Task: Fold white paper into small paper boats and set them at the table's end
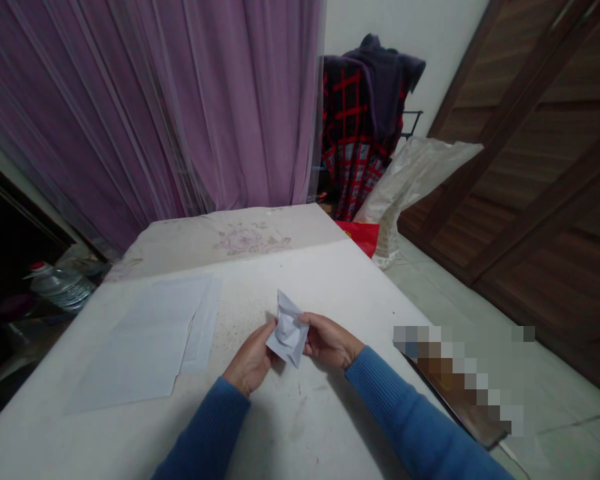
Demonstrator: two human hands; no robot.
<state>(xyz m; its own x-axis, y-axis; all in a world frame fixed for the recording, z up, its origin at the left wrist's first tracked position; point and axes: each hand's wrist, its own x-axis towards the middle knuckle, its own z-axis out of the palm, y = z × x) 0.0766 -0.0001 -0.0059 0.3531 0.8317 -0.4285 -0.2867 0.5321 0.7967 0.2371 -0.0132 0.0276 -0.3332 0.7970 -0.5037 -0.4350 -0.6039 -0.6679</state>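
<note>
Hands [251,359] [330,341] — 2 — hold 1 folded paper [287,333].

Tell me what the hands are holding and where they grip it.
A small, angular, folded piece of white paper: the left hand holds its left edge, the right hand its right edge.

No text, label, brand, number or sign can be read. The bright red bag [366,235] at far right, beyond the edge of the table [330,280], bears a yellowish marking too small to decipher. The dark, flat, oblong object [483,423] at near right is largely covered by pixelation; any characters there are illegible. No writing can be made out on the small folded white paper [289,331] or the flat white paper sheets [140,347] at left.
</note>
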